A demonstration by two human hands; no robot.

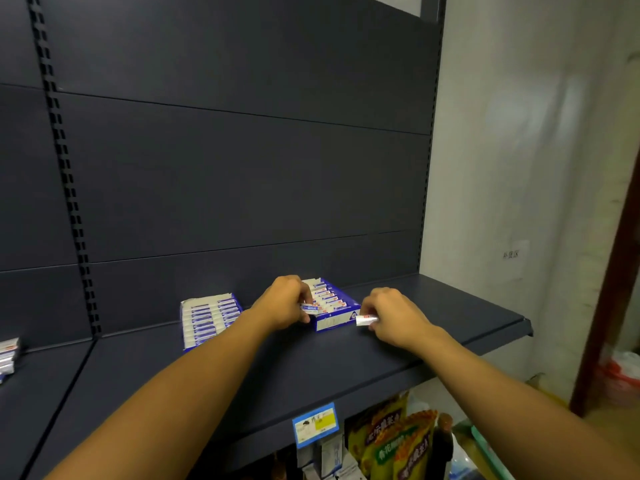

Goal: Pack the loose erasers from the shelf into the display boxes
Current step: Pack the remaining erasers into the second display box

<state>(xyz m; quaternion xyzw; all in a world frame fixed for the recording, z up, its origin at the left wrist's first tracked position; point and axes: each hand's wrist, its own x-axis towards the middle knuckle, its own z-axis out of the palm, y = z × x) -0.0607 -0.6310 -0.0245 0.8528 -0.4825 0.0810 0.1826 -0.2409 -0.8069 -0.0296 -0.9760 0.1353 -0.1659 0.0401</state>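
Right display box [333, 322]: blue and white, stood on the dark shelf [433, 327] near the back panel, holding a row of wrapped erasers [327, 297] side by side.
Left display box [209, 318]: sat to the left of the first, apart from it, filled with rows of erasers in blue-and-white sleeves.
Left hand [284, 303]: closed around one eraser [310, 308], held at the near left edge of the right display box, over its contents.
Right hand [391, 315]: pinched a white eraser [366, 319] just beside the right front corner of the right display box, low over the shelf.
Far left: a small stack of packets [8, 355] lay on the neighbouring shelf section, cut off by the frame edge.
Shelf front: carried a blue price tag [315, 425].
Below: yellow snack bags [398, 441] stood on the lower level.
Room: a pale wall [519, 150] rose to the right of the shelving.
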